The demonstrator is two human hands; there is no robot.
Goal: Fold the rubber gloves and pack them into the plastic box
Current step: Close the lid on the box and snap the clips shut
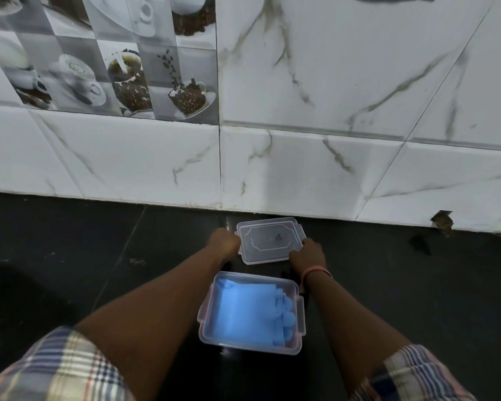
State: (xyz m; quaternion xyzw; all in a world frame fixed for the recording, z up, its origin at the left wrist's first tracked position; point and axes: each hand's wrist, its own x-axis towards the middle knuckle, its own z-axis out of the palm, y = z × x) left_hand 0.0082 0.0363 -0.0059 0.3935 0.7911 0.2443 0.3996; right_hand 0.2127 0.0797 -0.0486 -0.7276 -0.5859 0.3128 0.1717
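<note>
Head view: we grip the clear lid with left hand and right hand, fingers curled on its edges; blue rubber gloves lie folded in the plastic box.

Plaid short sleeves, pink wristband
</note>
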